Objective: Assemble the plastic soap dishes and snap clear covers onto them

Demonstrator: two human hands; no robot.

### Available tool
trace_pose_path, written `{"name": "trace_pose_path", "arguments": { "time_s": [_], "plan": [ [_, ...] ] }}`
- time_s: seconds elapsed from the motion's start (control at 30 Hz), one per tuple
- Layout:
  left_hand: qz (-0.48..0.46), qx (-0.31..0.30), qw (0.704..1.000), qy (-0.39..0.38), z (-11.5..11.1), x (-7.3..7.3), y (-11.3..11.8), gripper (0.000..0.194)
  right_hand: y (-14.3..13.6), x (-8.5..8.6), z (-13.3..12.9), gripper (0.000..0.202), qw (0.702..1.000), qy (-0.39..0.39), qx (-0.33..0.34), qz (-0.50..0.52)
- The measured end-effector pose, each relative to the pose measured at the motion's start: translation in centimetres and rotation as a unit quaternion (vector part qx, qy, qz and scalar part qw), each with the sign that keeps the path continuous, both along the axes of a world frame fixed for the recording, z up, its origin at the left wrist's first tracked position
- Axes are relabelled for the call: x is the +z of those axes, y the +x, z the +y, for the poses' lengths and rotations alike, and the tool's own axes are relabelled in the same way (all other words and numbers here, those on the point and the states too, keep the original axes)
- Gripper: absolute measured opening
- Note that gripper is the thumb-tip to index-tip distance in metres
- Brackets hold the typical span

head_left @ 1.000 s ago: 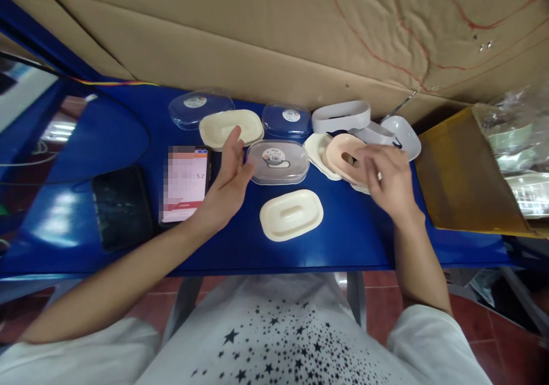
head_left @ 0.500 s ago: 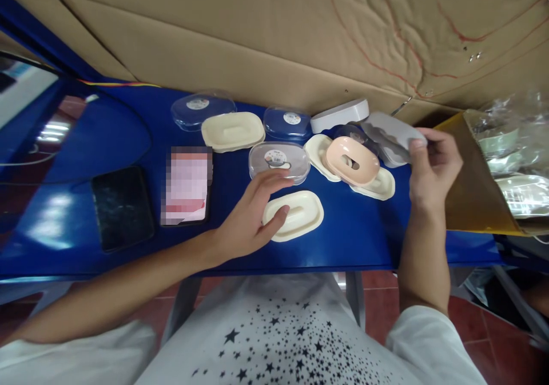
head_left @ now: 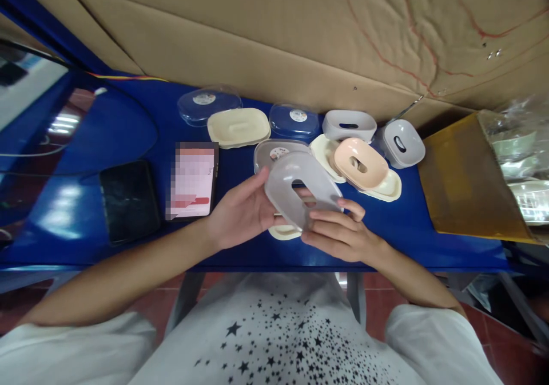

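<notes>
A grey oval soap dish piece (head_left: 285, 187) with a long slot is held up, tilted, over the table. My left hand (head_left: 246, 207) grips its left edge, thumb on top and fingers behind. From the right, my right hand (head_left: 343, 230) has its fingers wrapped along the lower edge. A cream oval tray (head_left: 285, 232) lies under them, mostly hidden. Behind the piece is a clear lid (head_left: 268, 151) with a label. To the right, a peach slotted dish (head_left: 364, 159) rests on cream trays (head_left: 390, 186).
Two grey slotted dishes (head_left: 403, 147) stand at the back right, near an open cardboard box (head_left: 467, 185) of bagged dishes. More cream trays (head_left: 238, 126) and clear lids (head_left: 210, 107) lie along the back. A lit phone (head_left: 193, 182) and a dark tablet-like device (head_left: 128, 202) lie left.
My right hand has brought the grey soap dish piece from the back right to the middle. My left hand has lifted from the cream tray and clear lid and taken hold of it too.
</notes>
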State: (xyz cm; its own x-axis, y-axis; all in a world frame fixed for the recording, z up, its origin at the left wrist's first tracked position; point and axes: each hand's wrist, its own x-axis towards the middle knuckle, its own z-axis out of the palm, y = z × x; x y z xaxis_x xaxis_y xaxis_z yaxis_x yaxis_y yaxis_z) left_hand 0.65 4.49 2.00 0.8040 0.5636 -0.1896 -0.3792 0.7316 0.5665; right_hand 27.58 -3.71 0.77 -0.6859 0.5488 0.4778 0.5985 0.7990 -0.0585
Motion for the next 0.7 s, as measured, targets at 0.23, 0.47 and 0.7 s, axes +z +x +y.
{"name": "trace_pose_path", "arguments": {
  "time_s": [0.23, 0.47, 0.7],
  "plan": [
    [0.066, 0.287, 0.953, 0.077, 2.8, 4.0, -1.5, 0.036, -0.8, 0.2, 1.7, 0.033, 0.998, -0.021, 0.032, -0.052],
    [0.095, 0.306, 0.943, 0.086, 3.4, 3.4, -1.5, 0.029, -1.5, 0.6, 1.4, 0.029, 0.995, -0.046, 0.054, -0.070],
    [0.080, 0.164, 0.980, 0.074, 0.5, 2.0, 0.1, 0.036, 0.1, 1.8, 0.5, 0.047, 0.998, 0.022, -0.015, 0.062]
  ]
}}
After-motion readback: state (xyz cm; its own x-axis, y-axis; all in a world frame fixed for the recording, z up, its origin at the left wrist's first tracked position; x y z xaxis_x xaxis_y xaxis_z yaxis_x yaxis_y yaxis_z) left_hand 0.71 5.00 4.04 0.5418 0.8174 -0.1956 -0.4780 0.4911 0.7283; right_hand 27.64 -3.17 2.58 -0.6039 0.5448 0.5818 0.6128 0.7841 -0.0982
